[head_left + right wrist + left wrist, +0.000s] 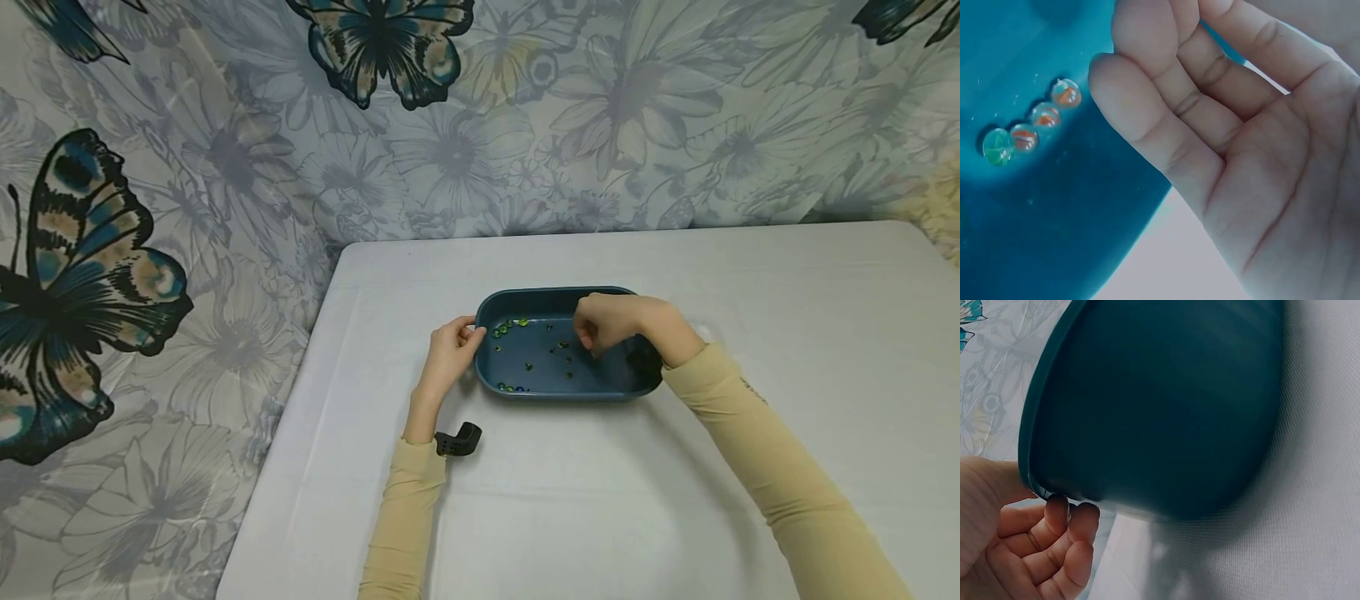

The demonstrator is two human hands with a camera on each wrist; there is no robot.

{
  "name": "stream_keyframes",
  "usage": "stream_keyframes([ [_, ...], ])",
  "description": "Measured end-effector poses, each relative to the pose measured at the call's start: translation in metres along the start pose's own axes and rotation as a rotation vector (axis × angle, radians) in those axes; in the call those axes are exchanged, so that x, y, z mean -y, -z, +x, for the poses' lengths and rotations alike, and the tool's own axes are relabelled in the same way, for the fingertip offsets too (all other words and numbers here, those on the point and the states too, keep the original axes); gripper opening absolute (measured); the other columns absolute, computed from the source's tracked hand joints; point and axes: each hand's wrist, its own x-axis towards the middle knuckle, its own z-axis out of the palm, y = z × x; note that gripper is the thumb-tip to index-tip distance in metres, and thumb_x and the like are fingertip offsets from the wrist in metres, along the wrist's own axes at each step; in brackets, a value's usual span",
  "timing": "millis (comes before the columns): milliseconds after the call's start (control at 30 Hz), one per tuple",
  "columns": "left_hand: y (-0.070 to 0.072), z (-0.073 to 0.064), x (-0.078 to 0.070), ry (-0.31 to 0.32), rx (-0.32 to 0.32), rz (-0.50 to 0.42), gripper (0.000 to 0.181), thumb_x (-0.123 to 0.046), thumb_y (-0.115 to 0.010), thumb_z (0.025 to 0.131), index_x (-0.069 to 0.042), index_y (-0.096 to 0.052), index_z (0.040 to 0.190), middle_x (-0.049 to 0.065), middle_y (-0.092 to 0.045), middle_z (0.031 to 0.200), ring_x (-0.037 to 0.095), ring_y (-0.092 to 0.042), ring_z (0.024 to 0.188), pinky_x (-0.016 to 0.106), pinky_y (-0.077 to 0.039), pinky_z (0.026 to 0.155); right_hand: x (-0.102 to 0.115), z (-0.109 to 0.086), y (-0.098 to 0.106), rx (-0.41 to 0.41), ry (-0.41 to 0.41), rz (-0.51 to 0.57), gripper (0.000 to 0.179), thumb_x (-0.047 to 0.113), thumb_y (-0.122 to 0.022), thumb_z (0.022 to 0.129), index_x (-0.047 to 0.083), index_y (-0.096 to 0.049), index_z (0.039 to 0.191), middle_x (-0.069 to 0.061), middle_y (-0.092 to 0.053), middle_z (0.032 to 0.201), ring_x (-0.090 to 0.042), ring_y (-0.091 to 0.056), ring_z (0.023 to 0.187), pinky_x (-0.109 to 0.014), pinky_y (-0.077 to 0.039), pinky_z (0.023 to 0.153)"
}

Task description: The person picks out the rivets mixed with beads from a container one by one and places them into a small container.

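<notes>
Head view: white-covered table (570, 500), flower-and-butterfly-patterned wall (465, 158), blue tray (566, 397) on table, marbles (522, 322) inside, hands apart, left wrist view: left hand (448, 354) pinching tray rim, right wrist view: right hand (611, 321), fingers bent, four marbles alongside, grip cannot be told.

Right fingers (1129, 100): upper ones cut off by top edge of right wrist view; in head view, tips too small to tell any hold. Marbles (522, 322) in head view too small to tell patterns. Left wrist view: tray (1160, 412) cut off by top edge, lower end blurred, inside hidden. Sleeves (405, 517) run off bottom edge; counter (562, 500) cut off right and below.
</notes>
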Motion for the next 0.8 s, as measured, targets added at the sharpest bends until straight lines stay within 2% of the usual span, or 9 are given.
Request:
stream_keyframes([
  [333, 0.000, 0.001, 0.000, 0.001, -0.004, -0.009, 0.030, -0.015, -0.058, 0.093, 0.006, -0.060, 0.115, 0.006, -0.055, 0.072, 0.012, -0.046, 0.056, 0.022, -0.038, 0.053, -0.001, -0.011, 0.005, -0.021, -0.043, 0.015, 0.017, -0.006, -0.072, 0.071, 0.006, -0.060, 0.067, 0.000, -0.053, 0.064, -0.012, -0.048, 0.056, -0.028, -0.044, 0.056],
  [800, 0.000, 0.000, 0.000, -0.008, -0.001, -0.017, 0.031, -0.015, -0.057, 0.093, 0.007, -0.060, 0.115, 0.006, -0.054, 0.072, 0.012, -0.045, 0.056, 0.022, -0.038, 0.053, -0.005, -0.028, 0.010, -0.045, -0.056, 0.064, 0.016, -0.004, -0.072, 0.073, 0.005, -0.059, 0.069, -0.001, -0.053, 0.064, -0.012, -0.048, 0.057, -0.029, -0.044, 0.056],
])
